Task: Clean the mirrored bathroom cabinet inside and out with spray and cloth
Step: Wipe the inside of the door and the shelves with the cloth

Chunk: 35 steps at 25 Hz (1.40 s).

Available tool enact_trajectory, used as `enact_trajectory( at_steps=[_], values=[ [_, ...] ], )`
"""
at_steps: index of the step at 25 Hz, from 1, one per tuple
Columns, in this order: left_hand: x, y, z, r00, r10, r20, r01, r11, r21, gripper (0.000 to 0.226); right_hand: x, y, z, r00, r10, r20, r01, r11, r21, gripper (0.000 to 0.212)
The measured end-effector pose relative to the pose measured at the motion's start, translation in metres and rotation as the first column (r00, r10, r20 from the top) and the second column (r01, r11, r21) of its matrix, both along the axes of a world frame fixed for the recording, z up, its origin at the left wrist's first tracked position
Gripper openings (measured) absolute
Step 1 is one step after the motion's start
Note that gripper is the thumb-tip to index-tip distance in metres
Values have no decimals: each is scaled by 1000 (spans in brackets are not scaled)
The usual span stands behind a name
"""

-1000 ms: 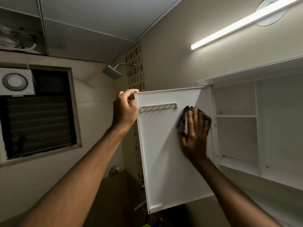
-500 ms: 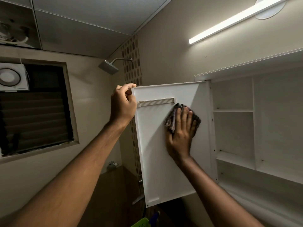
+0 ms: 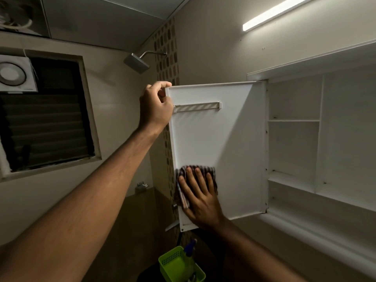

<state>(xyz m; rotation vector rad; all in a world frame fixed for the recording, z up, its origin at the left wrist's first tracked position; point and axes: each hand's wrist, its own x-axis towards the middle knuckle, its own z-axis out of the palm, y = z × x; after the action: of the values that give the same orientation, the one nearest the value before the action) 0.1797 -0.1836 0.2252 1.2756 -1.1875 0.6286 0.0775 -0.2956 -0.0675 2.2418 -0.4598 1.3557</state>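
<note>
The cabinet (image 3: 321, 139) hangs on the right wall with its door (image 3: 213, 139) swung open toward the camera, the white inner face showing. The left hand (image 3: 155, 104) holds the door's top outer corner, its grip closed narrow around the edge, thumb on the near face just beside the small rail (image 3: 197, 106). The right hand (image 3: 200, 195) lies flat low on the door's inner face, fingers (image 3: 198, 176) spread wide, pressing the cloth (image 3: 184, 180) against the panel. The striped cloth sits under the palm and fingers, showing above the fingertips and to their left, near the door's outer edge and close to its bottom. Inside the cabinet, bare white shelves (image 3: 293, 120) and dividers show. Below the door, a green basket (image 3: 179, 265) holds a spray bottle (image 3: 190, 248), well apart from both hands.
</note>
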Motion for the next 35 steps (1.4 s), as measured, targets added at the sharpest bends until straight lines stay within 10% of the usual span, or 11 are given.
enact_trajectory(
  at_steps=[13,29,35],
  values=[
    [-1,-8,-7,1000,13,5,-13,998,-57,41,-59,-71,118,973,-53,224,77,992,-100,70],
    [-9,-4,-9,999,-22,-25,20,998,-52,45,-89,-76,1,899,-179,401,40,943,331,75],
    [-10,-5,-10,999,-17,-36,15,999,-50,44,-28,-31,71,945,-91,313,32,982,189,74]
  ],
)
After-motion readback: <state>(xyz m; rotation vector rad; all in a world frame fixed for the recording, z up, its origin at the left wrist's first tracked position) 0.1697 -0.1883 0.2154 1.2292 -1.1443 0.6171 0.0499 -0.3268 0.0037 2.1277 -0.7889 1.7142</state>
